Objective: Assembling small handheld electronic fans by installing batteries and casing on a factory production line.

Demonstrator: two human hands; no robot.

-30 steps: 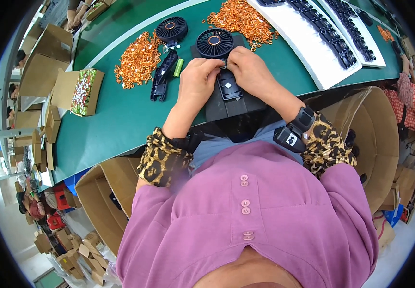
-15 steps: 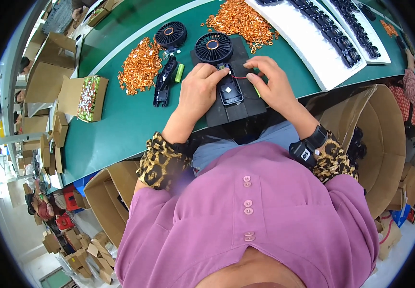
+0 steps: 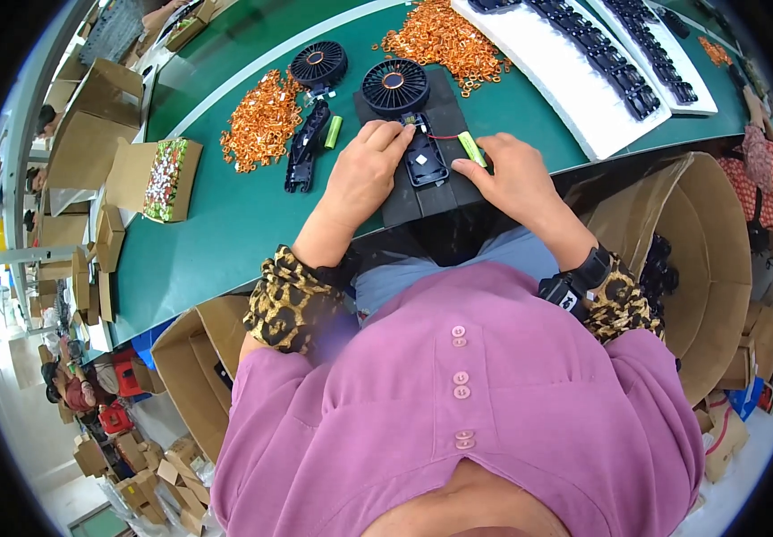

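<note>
A black handheld fan with a round grille (image 3: 395, 87) lies face up on a black pad (image 3: 447, 94) in front of me. Its handle casing (image 3: 426, 163) is open, showing a small board at the top and a white square inside. Against the casing's upper left side, my left hand (image 3: 361, 177) grips with thumb and fingers together. My right hand (image 3: 519, 183) pinches a green battery cell (image 3: 471, 147) just right of the casing. From the cell a thin red wire (image 3: 445, 137) runs into the handle's top. The right fingers partly cover the cell's lower end.
Left of the pad lie a second fan (image 3: 318, 64), its opened handle (image 3: 306, 150) and another green cell (image 3: 334, 132). Orange metal pieces form piles (image 3: 261, 123) on the green table (image 3: 199, 251). White foam trays (image 3: 574, 85) hold black parts. Cardboard boxes (image 3: 704, 259) flank me.
My right hand has moved slightly down and now pinches the green cell, which lay mostly hidden beneath it. My left thumb has drawn back from the board toward the casing's left edge.
</note>
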